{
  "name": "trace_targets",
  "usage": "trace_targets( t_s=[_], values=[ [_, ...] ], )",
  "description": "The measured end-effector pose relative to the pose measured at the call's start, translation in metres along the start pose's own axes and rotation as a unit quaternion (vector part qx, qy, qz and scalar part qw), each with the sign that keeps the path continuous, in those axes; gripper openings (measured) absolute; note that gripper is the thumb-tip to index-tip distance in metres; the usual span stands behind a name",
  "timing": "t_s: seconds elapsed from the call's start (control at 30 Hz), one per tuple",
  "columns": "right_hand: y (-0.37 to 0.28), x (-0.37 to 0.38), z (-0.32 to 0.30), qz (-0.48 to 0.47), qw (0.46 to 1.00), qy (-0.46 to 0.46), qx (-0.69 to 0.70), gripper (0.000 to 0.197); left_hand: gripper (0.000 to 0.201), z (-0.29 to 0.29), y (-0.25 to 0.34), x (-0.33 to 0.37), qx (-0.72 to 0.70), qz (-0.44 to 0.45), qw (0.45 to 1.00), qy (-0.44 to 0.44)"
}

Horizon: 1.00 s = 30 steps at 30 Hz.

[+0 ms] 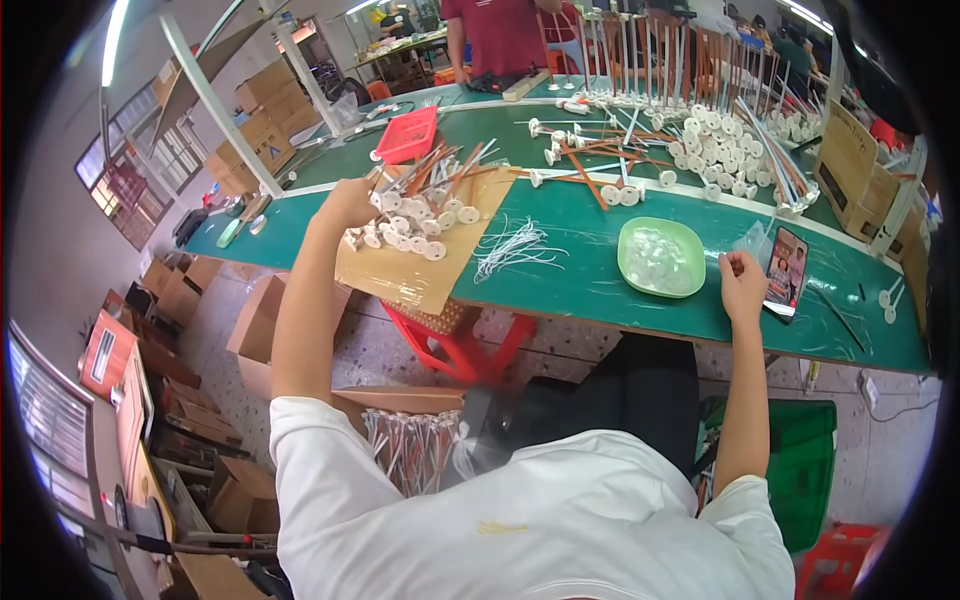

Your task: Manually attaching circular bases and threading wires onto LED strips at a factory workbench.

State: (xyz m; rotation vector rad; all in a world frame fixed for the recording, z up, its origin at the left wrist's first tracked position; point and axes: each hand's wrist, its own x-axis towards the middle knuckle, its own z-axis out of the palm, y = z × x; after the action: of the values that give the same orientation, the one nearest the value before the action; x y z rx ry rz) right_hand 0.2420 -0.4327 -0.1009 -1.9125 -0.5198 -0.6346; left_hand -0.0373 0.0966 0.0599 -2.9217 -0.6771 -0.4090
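My left hand (349,203) is curled at the left edge of a pile of sticks with round white heads (415,225), heaped on a brown cardboard sheet (420,277). Its fingertips are mostly hidden, so what it grips does not show. My right hand (742,287) is closed in a pinch over the table's front edge, between a light green bowl (697,285) and a phone (787,272). Small clear pieces (658,258) lie in that bowl. A bit of clear plastic (755,238) shows just beyond the right fingers; whether they hold it is unclear.
White ties (520,247) lie loose on the green table (590,287). Farther back are a red basket (407,135) and a large heap of white-headed sticks (715,150). A red stool (470,350) and an open carton of sticks (415,440) stand below. A person in maroon (500,40) is opposite.
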Motion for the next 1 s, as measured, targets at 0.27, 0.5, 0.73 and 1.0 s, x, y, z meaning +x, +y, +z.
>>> trace_targets(
  t_s=[0.27,0.5,0.73,1.0],
  values=[
    [-0.019,-0.007,-0.007,-0.029,0.992,-0.125,-0.018,0.013,0.041,0.010,-0.014,0.057,0.072,0.001,0.991,-0.115],
    [-0.016,-0.007,-0.006,-0.046,0.994,-0.103,0.008,0.007,0.044,-0.020,0.017,0.093,0.108,-0.013,0.972,-0.209],
    [-0.029,-0.009,-0.007,-0.005,0.989,-0.144,-0.015,0.009,0.044,0.054,0.161,0.141,-0.083,0.136,0.985,0.070],
    [-0.029,-0.004,-0.008,-0.017,0.989,-0.150,0.000,0.008,0.036,0.136,0.193,0.161,-0.017,0.240,0.962,-0.126]
  ],
)
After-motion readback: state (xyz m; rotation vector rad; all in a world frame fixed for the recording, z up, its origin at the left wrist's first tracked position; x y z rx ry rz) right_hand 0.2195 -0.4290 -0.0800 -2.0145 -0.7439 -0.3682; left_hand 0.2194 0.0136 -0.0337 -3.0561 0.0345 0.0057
